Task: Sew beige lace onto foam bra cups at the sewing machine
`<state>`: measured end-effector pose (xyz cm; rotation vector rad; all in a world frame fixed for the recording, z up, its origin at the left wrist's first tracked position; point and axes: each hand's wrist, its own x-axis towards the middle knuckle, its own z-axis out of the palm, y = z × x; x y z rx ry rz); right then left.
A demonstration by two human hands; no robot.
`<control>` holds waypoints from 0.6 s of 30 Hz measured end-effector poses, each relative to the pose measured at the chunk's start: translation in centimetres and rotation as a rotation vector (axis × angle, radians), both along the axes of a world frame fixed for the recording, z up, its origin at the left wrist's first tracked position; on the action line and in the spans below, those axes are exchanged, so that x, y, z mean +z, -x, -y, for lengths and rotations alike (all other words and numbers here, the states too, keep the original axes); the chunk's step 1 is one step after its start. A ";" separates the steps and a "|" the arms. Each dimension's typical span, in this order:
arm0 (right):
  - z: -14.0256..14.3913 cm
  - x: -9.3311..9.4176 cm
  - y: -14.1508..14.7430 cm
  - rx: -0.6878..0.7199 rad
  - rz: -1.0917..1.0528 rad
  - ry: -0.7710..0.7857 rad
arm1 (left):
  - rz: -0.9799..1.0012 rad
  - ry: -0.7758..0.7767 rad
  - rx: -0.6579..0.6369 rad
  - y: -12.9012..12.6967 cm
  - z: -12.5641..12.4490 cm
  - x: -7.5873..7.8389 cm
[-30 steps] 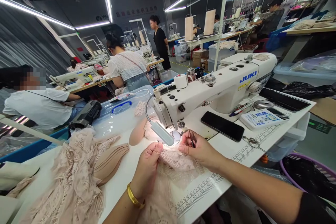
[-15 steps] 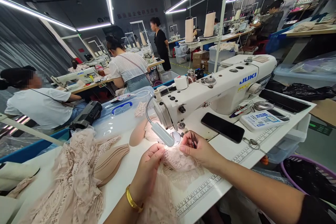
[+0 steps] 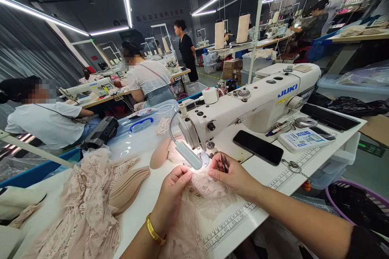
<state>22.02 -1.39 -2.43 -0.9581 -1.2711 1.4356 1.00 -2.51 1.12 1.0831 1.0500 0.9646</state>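
My left hand [image 3: 174, 188] pinches the edge of a pale pink lace piece [image 3: 209, 186] between thumb and fingertips. My right hand [image 3: 232, 173] pinches the same edge a short way to the right, and a dark, pointed tool like thread snips [image 3: 225, 163] sticks up among its fingers. The lace hangs over the table edge in front of me. Just beyond my fingertips are the needle area of a white sewing machine [image 3: 255, 101] and a lit lamp head [image 3: 189, 155]. Foam bra cups [image 3: 129, 189] lie stacked to the left.
A heap of pink lace [image 3: 88, 206] covers the left of the table [image 3: 243, 236]. To the right lie a black phone [image 3: 258, 147], a white and blue box [image 3: 304, 138] and a key ring [image 3: 293, 166]. Co-workers sit at machines farther off; one person stands.
Both hands keep almost the same pinch on the lace edge. The hands and lace have barely shifted.
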 end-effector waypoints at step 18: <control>0.7 0.4 0.0 0.069 0.018 -0.136 | -0.203 -0.113 0.032 -0.1 0.2 0.8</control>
